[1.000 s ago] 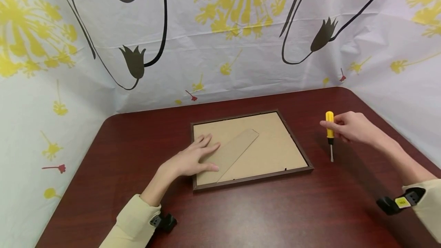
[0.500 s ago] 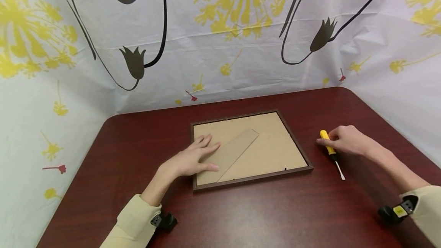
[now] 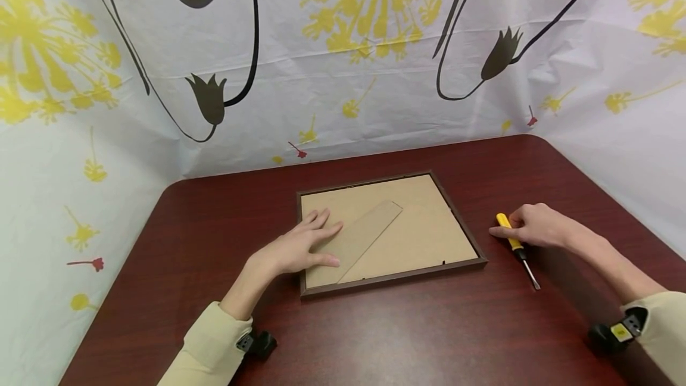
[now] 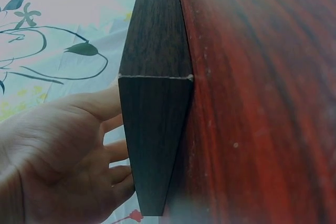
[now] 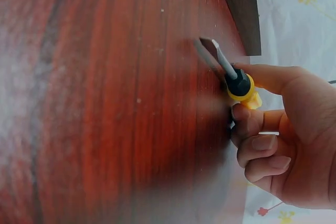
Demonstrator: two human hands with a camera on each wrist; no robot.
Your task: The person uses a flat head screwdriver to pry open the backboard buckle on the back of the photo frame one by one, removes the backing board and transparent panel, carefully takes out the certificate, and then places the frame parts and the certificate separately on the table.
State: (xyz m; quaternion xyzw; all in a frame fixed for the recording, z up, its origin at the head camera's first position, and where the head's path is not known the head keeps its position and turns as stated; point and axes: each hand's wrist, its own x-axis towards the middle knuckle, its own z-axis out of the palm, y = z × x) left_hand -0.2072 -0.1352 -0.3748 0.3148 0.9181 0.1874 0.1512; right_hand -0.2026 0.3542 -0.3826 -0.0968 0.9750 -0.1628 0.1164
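Observation:
A dark wooden picture frame (image 3: 396, 278) lies face down in the middle of the table, its tan backing board (image 3: 429, 225) and cardboard stand strip (image 3: 364, 234) facing up. My left hand (image 3: 295, 249) rests flat on the board's near left part, fingers straight; the left wrist view shows the palm (image 4: 58, 156) against the frame's corner (image 4: 155, 129). My right hand (image 3: 536, 226) grips a yellow-handled screwdriver (image 3: 516, 243) to the right of the frame. The screwdriver (image 5: 239, 85) lies low on the table, blade toward me, thumb and fingers (image 5: 262, 142) curled round the handle.
The dark red table (image 3: 429, 338) has rounded far corners. A white sheet (image 3: 348, 76) with yellow and black flowers closes it in at the back and both sides. A black camera strap sits on each wrist (image 3: 257, 343).
My right hand has brought the screwdriver down from upright above the table to lying low on it, and nearer to me. The left hand and frame have not moved.

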